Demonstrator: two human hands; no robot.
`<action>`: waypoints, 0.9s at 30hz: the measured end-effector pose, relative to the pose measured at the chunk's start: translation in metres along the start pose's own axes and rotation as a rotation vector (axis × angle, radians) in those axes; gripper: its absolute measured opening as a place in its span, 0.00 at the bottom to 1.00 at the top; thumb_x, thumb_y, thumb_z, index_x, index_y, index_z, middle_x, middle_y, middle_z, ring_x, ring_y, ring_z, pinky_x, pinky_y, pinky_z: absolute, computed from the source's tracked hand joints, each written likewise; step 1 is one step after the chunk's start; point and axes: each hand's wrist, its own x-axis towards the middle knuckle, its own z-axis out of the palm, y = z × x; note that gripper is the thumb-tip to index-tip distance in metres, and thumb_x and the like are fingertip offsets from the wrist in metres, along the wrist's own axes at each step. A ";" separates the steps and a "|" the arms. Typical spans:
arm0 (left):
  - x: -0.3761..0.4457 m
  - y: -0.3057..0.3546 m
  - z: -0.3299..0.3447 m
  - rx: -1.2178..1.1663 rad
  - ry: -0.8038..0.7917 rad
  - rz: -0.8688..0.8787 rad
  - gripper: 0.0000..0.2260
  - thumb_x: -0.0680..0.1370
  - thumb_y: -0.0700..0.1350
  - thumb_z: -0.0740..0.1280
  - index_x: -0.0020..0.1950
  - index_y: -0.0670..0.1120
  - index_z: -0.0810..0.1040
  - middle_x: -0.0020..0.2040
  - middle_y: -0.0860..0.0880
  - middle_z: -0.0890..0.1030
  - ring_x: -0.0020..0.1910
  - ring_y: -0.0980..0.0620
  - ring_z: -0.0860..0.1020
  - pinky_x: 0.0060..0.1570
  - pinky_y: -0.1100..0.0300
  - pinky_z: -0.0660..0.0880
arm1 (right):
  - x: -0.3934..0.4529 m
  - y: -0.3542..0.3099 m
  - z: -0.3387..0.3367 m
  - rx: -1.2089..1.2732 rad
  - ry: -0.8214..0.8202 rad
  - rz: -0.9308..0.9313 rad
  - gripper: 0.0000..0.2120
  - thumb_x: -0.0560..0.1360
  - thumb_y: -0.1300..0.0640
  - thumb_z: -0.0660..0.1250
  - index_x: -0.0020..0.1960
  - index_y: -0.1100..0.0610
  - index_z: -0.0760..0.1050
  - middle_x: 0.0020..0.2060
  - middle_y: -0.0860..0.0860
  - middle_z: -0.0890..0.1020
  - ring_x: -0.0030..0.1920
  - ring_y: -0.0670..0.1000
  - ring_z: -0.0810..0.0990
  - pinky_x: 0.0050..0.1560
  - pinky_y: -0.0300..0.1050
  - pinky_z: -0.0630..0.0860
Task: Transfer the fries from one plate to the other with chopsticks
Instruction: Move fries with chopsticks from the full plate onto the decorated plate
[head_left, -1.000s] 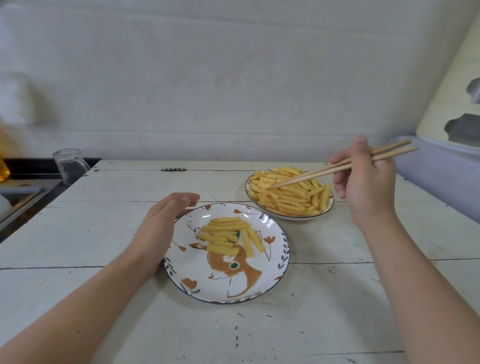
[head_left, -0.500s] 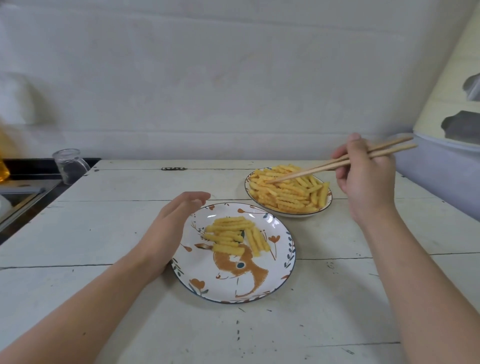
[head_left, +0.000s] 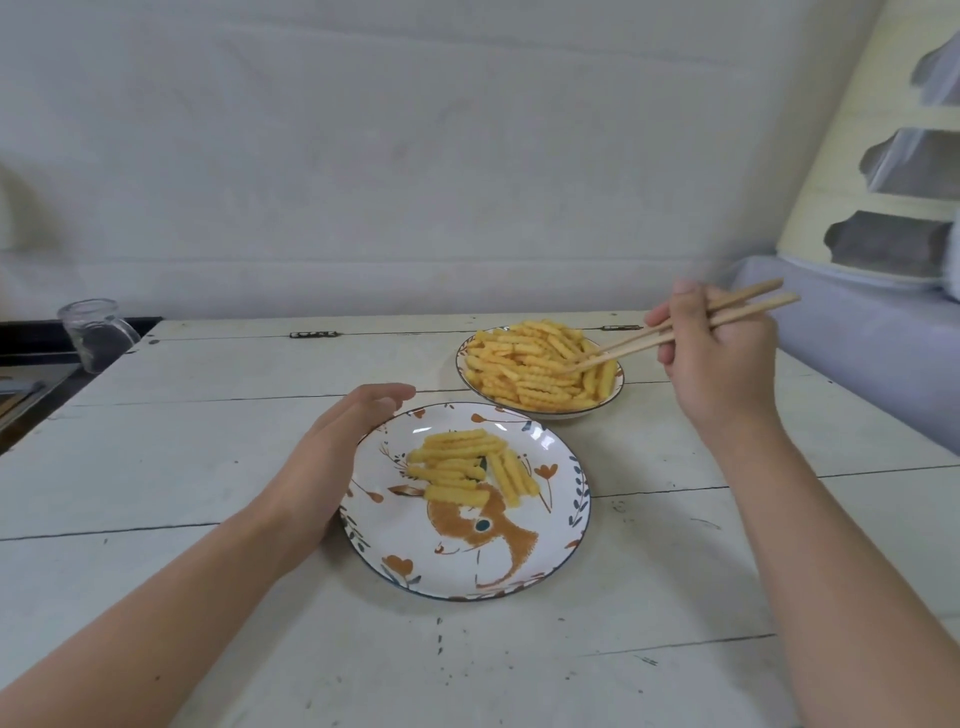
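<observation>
Head cam: right hand (head_left: 722, 358) pinches the chopsticks (head_left: 675, 332), tips buried in the fries (head_left: 540, 366) piled on the far plate (head_left: 618, 387). Left hand (head_left: 332, 457), fingers relaxed and straight, steadies the deer plate (head_left: 566, 540) on the counter (head_left: 208, 457). I'd grab one fry mid-length, squeeze gently, lift slow.

right hand (head_left: 719, 358) grips chopsticks (head_left: 680, 327), tips in fries (head_left: 540, 366) on far plate (head_left: 617, 387) | left hand (head_left: 337, 457) rests against deer plate (head_left: 561, 551) | white table (head_left: 208, 467)
</observation>
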 end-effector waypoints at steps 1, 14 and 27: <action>0.000 0.000 0.001 0.002 0.005 0.001 0.14 0.85 0.52 0.61 0.58 0.63 0.86 0.59 0.59 0.86 0.61 0.52 0.84 0.65 0.44 0.79 | -0.001 0.002 0.002 -0.008 -0.020 0.015 0.21 0.80 0.43 0.60 0.36 0.54 0.79 0.23 0.45 0.75 0.25 0.46 0.73 0.31 0.44 0.69; 0.001 -0.001 -0.005 -0.019 0.072 0.017 0.17 0.73 0.57 0.62 0.55 0.62 0.87 0.63 0.54 0.83 0.69 0.50 0.78 0.72 0.40 0.74 | -0.011 -0.017 0.009 0.323 -0.091 0.203 0.32 0.85 0.44 0.54 0.27 0.52 0.77 0.21 0.54 0.71 0.18 0.51 0.63 0.21 0.36 0.58; 0.003 -0.004 0.003 0.051 0.064 0.055 0.17 0.73 0.60 0.63 0.56 0.64 0.86 0.60 0.60 0.85 0.69 0.49 0.79 0.75 0.38 0.70 | 0.000 -0.001 -0.008 -0.200 0.343 0.084 0.21 0.81 0.43 0.57 0.34 0.50 0.76 0.26 0.49 0.77 0.29 0.53 0.77 0.39 0.52 0.78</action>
